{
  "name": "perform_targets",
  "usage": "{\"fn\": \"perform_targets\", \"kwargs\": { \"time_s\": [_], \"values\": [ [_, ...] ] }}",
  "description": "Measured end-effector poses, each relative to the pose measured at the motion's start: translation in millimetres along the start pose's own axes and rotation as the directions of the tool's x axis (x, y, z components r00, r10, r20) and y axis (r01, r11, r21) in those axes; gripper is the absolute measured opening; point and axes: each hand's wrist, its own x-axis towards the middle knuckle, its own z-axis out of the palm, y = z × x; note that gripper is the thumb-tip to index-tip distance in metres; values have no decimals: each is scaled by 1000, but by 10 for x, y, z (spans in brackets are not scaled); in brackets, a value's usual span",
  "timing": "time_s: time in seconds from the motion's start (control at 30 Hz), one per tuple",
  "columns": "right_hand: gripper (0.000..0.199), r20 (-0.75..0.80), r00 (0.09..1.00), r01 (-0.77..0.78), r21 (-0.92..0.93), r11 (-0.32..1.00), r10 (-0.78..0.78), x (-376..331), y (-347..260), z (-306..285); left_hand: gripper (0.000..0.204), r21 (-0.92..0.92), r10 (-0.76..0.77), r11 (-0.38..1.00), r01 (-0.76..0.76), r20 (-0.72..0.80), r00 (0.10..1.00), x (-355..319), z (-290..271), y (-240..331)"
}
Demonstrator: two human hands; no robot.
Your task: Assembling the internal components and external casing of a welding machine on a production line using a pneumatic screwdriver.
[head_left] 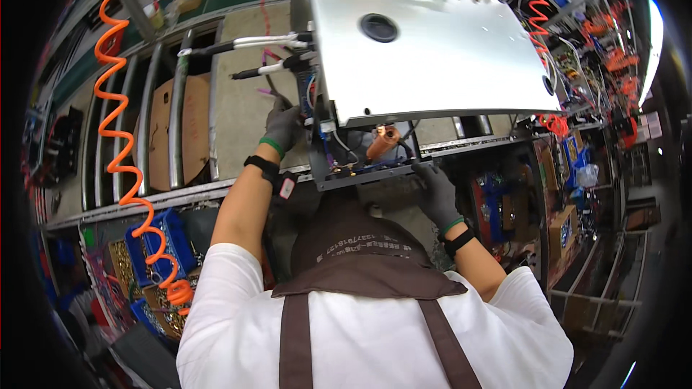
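A metal equipment chassis (375,174) with a large bright sheet-metal panel (440,57) stands in front of me. Inside its open near side sit a copper-coloured coil (383,142) and wiring. My left hand (283,128), in a grey glove, is closed at the chassis's left side, its fingertips partly hidden beside the wires. My right hand (437,196), also gloved, has its fingers curled at the right end of the near lower edge. Thick black-and-white cables (252,42) stick out leftward from the chassis, above my left hand.
Metal conveyor rollers (148,119) and a brown board (194,130) lie to the left. An orange coiled hose (115,101) hangs there, over blue parts bins (173,238). More bins and an open cardboard box (562,230) stand at the right.
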Motion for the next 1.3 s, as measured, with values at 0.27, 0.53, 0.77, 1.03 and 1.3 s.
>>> {"fn": "perform_targets", "kwargs": {
  "time_s": [0.27, 0.53, 0.77, 1.03, 1.3],
  "values": [
    [39, 272, 955, 175, -209, 962, -114, 305, 310, 16, 50, 618, 261, 755, -217, 20, 965, -1447, 76, 499],
    [23, 406, 860, 419, -217, 882, -309, 471, 412, 103, 41, 909, -16, 380, -169, 189, 982, -1822, 610, 962],
    [21, 320, 858, 472, -181, 863, -402, 549, 346, 354, 22, 934, 25, 314, -169, 169, 985, -1780, 624, 797],
    [14, 275, 904, 354, -55, 934, -327, 323, 315, 287, 18, 951, -96, 274, -143, 175, 980, -1979, 565, 751],
    [17, 317, 875, 363, 74, 929, -367, -41, 328, -17, 18, 927, 6, 356, -121, 127, 992, -2467, 587, 874]
  ]
}}
